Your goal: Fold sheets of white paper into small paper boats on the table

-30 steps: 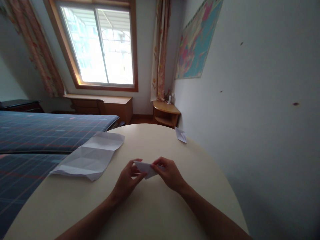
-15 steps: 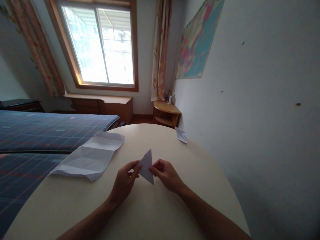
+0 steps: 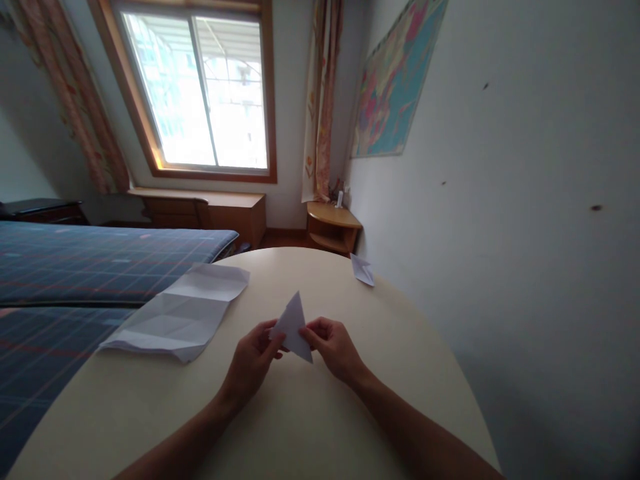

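Between my hands is a small white folded paper (image 3: 294,327), triangular, with one point upward and another down to the right. My left hand (image 3: 255,353) pinches its left corner, thumb on the near face and fingers behind. On the right edge, my right hand (image 3: 334,343) grips it between thumb and curled fingers. The paper is held just over the round cream table (image 3: 295,413); whether it touches the top I cannot tell. Its back side is hidden.
Creased white sheets (image 3: 185,307) lie at the table's left edge. Another folded paper piece (image 3: 363,270) rests at the far right edge. A plaid mattress (image 3: 100,260) borders the table on the left, a white wall (image 3: 525,280) on the right.
The folded paper has turned slightly, its upper point shifting left and its lower point right. My left thumb sits farther over its face. Both hands keep hold.
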Action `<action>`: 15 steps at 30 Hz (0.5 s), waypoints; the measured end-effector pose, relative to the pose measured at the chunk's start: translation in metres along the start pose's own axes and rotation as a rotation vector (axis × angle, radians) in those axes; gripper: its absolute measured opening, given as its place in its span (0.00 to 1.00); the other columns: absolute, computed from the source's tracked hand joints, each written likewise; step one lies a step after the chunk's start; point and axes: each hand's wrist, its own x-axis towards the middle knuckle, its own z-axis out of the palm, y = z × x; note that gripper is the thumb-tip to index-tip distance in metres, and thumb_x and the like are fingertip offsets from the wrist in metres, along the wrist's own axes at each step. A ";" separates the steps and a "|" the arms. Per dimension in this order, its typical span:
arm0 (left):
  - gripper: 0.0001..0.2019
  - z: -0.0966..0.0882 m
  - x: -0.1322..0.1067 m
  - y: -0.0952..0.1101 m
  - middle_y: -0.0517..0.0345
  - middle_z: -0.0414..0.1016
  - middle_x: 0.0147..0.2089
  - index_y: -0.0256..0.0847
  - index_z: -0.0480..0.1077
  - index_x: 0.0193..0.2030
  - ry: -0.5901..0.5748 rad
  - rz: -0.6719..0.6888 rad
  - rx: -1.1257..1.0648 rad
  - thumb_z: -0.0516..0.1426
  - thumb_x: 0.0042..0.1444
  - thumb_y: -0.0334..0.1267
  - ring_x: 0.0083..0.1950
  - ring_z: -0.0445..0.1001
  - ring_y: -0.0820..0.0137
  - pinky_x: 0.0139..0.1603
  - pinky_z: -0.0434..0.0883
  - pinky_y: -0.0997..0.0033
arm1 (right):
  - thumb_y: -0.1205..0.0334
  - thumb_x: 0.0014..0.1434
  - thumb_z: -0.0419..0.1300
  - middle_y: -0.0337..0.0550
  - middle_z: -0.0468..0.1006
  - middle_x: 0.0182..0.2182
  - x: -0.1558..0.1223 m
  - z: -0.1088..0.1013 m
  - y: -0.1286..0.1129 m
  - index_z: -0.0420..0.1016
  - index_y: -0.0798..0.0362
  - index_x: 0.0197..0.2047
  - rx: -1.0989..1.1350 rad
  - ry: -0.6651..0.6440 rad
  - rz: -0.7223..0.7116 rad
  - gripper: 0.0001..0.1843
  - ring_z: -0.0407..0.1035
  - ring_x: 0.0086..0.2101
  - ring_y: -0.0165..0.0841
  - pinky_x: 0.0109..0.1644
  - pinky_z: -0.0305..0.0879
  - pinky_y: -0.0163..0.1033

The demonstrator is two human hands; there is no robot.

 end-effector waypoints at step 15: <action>0.20 -0.006 0.002 0.007 0.53 0.81 0.29 0.40 0.65 0.30 -0.025 -0.139 -0.107 0.64 0.48 0.54 0.35 0.81 0.60 0.35 0.72 0.67 | 0.49 0.52 0.68 0.46 0.83 0.32 0.001 0.001 0.001 0.82 0.56 0.36 -0.001 0.009 -0.053 0.17 0.74 0.32 0.36 0.38 0.67 0.39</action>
